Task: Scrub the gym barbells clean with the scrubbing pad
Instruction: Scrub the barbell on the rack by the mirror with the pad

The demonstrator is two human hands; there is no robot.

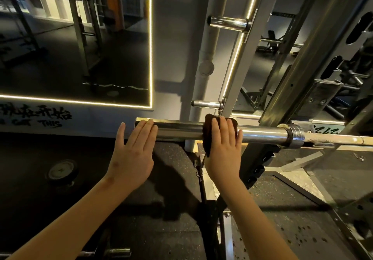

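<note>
Barbell (181, 129) lies level across mid-frame at about hand height. Its chrome sleeve points left and the end of the sleeve is under the left hand's fingers. Collar (295, 135) sits to the right, and past it the thinner, duller shaft runs off the right edge.

Pad (207, 131): dark brown, draped over the top of the sleeve about midway along, with one edge hanging below the bar on the near side.

Right hand (224, 148) is flat on the pad, pressing it to the sleeve. Its fingers are straight, close together and laid over the bar top, not curled round it. Can't see the thumb.

Left hand (133, 152) is palm down, well apart from the pad. Its fingers are straight and slightly spread, with the tips resting on the sleeve end and the thumb out to the left, off the bar.

Rack upright (314, 58) rises behind the collar, on the right. Two chrome pegs (228, 22) stick out left from a pale post behind the bar, one high and one just above the pad. There's a mirror (80, 48) edged with a light strip (150, 37) at upper left, with black lettering (40, 116) on the wall under it. Dark speckled rubber floor (171, 179) is below.
</note>
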